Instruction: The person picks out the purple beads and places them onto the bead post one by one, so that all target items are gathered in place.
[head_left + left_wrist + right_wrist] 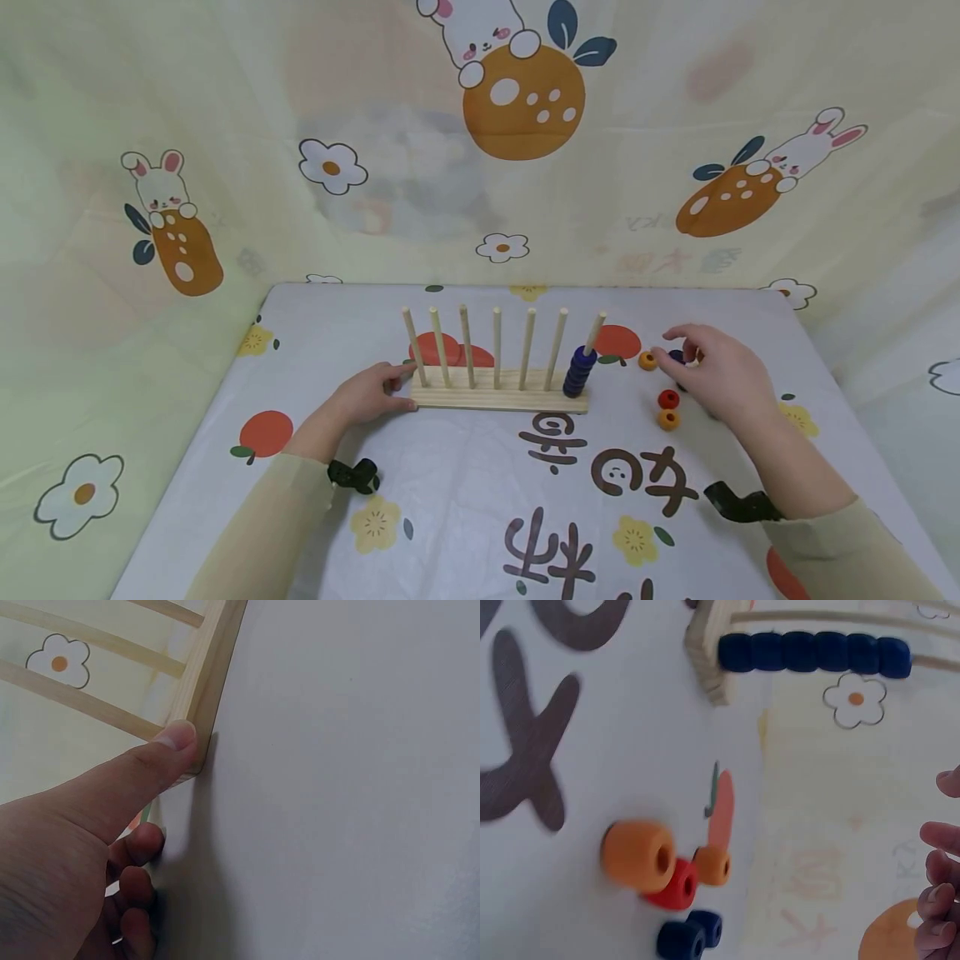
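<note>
A wooden peg stand (495,400) with a row of several upright pegs stands mid-table. Its rightmost peg carries a stack of dark blue beads (579,373); the other pegs bear none. My left hand (369,392) holds the stand's left end, thumb along the front edge (178,735) and a finger at the back. To the right, my right hand (723,371) hovers over loose beads, fingers bent and apart, holding nothing. Near it lie an orange bead (647,361), a red bead (668,399), another orange bead (669,419) and two dark blue beads (681,941), partly hidden by the hand in the head view.
A white printed cloth (450,483) covers the table, and a patterned curtain (405,208) rises behind it. Black straps (742,502) sit on both wrists.
</note>
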`<action>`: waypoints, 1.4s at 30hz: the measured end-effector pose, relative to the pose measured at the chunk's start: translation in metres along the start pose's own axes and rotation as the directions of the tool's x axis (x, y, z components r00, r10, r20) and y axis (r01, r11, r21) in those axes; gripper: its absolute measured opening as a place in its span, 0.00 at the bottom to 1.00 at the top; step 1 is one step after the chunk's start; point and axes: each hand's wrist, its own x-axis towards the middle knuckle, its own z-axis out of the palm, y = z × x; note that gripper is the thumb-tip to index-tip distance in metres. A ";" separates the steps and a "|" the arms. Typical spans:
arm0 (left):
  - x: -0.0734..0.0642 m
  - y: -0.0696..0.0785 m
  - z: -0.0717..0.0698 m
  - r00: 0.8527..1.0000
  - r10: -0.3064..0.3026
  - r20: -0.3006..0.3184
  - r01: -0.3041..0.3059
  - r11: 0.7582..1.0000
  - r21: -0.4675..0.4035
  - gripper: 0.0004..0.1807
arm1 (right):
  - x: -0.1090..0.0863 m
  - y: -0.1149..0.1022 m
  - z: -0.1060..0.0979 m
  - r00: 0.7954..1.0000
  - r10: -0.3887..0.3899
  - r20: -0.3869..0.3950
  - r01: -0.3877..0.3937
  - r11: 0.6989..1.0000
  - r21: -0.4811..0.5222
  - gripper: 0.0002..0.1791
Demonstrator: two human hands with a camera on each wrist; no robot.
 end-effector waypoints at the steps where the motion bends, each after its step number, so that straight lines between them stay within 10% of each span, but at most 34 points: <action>1: 0.000 0.000 0.000 1.000 -0.002 0.000 0.002 1.000 0.001 0.43 | 0.000 0.003 0.000 1.000 0.006 0.007 -0.006 1.000 -0.006 0.25; 42: -0.001 0.003 -0.003 1.000 0.000 0.009 0.000 1.000 -0.002 0.43 | 0.007 0.093 0.034 0.931 0.164 0.327 -0.145 0.986 -0.080 0.31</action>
